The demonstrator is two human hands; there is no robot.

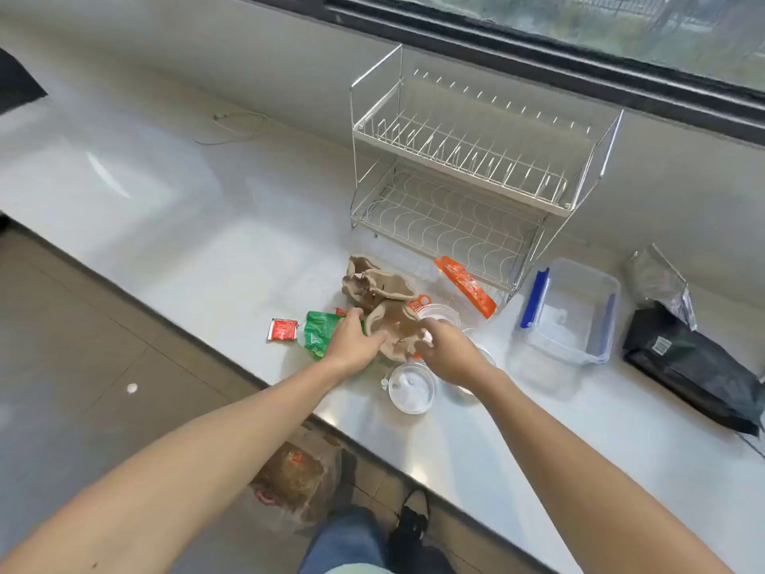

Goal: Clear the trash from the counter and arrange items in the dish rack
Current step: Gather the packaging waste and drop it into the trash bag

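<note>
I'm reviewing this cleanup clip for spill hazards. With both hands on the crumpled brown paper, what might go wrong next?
1. The round clear container sits close to the counter edge, right under the right hand; a sweep of the forearm might knock it to the floor.
2. The left hand lies over the green wrapper; lifting the brown paper may drag it along.
3. The small red sauce packet lies apart and may be overlooked.

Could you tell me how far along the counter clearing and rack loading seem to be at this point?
Nothing looks finished: the dish rack holds nothing. In hand: the left hand and right hand are gathering crumpled brown paper. Left: the green wrapper, red sachet, orange packet, then the clear container and round tub.
</note>
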